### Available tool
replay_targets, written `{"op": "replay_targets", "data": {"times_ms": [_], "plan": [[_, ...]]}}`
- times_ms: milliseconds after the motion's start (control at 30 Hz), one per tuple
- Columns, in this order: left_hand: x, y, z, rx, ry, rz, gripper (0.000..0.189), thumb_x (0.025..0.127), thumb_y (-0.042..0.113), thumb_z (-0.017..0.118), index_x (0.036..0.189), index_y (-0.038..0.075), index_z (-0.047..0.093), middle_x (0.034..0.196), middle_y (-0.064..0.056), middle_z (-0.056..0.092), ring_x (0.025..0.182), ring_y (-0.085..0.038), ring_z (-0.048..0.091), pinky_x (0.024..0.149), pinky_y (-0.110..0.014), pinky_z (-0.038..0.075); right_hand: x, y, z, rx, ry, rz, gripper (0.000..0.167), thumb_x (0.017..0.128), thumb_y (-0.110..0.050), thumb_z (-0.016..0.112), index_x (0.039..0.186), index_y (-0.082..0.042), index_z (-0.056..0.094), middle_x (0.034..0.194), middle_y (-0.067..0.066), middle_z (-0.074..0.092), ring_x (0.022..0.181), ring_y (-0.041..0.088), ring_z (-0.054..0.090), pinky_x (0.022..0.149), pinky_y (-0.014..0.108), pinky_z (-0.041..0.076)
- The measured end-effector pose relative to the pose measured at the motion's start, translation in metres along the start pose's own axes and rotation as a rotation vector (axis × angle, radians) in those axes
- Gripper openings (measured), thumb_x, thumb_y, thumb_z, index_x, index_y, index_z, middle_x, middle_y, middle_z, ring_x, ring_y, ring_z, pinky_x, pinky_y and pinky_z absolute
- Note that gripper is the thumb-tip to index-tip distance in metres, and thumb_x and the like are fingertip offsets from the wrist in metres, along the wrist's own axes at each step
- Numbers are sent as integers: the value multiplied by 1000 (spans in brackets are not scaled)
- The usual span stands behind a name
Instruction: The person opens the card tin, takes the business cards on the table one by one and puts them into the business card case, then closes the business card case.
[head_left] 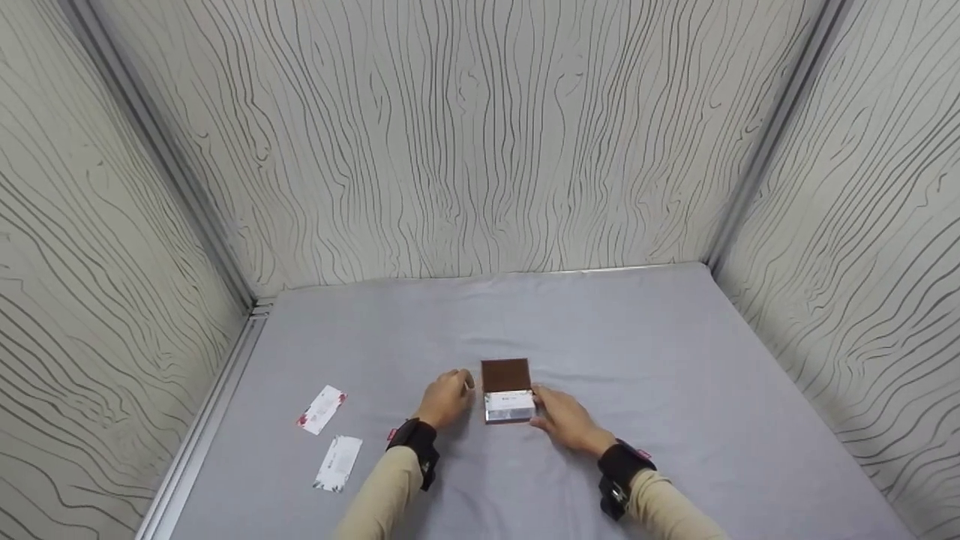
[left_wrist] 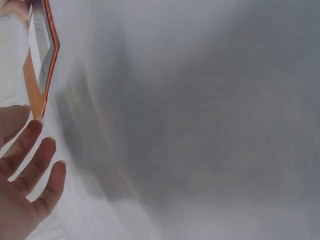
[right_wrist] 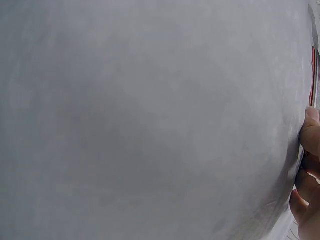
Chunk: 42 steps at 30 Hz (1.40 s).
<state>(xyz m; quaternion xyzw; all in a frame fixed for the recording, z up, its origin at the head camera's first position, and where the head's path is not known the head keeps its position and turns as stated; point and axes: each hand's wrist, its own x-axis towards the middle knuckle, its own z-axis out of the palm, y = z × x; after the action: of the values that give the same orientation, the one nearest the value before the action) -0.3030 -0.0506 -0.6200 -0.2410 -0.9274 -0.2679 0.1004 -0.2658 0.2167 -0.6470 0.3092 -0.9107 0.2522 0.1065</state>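
A small brown card case (head_left: 505, 375) lies with its lid raised on the grey cloth, a stack of white cards (head_left: 510, 400) inside it. My right hand (head_left: 566, 420) grips the case's right side, thumb near its front corner and fingers along the edge. Only a sliver of the case's red edge (right_wrist: 313, 75) shows in the right wrist view. Just left of the case is my left hand (head_left: 446, 397), holding nothing. In the left wrist view its fingers (left_wrist: 40, 162) are loosely bent and spread, fingertips close to the case's rim.
Two loose white cards lie on the cloth to the left: one with red corners (head_left: 322, 409), the other with greyish corners (head_left: 338, 463) nearer me. Patterned wall panels (head_left: 480, 135) enclose the back and both sides of the cloth-covered table (head_left: 637, 337).
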Motion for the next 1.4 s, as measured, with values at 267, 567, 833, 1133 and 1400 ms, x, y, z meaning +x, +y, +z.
{"op": "replay_targets", "data": {"times_ms": [267,567,833,1133,1400], "plan": [[-8,-5,-32,85,-147,-236,20,95,12,64,77,2,62,70,-7,60,64,-22,54,63,-43,48,1,-3,2,3,-18,26,48,89,-11,71,128,8,50,114,23,64,106,41,60,90,54,46],[-23,-29,-78,182,-237,-488,30,93,26,67,76,1,62,75,-12,62,69,-27,57,68,-46,50,0,-4,1,-13,-4,0,51,90,-12,70,129,13,49,113,22,65,109,42,59,93,54,45],[-51,-49,-118,240,-312,-550,36,85,28,77,93,-5,66,87,-18,67,75,-30,59,72,-49,51,-2,-2,-2,-14,12,-1,47,89,-12,71,125,10,51,110,20,65,104,40,61,89,54,47],[-72,-61,-132,338,-340,-611,50,67,28,92,90,-7,65,89,-27,66,85,-43,65,71,-57,52,-2,-1,-6,13,-17,47,47,89,-10,71,127,9,50,113,23,64,106,42,60,92,55,45],[-74,-69,-125,413,-382,-653,56,58,21,96,90,-12,65,93,-30,65,88,-47,63,65,-56,53,-1,-2,-5,-16,-14,34,50,89,-10,70,129,12,48,111,21,65,106,41,61,92,54,46]]}}
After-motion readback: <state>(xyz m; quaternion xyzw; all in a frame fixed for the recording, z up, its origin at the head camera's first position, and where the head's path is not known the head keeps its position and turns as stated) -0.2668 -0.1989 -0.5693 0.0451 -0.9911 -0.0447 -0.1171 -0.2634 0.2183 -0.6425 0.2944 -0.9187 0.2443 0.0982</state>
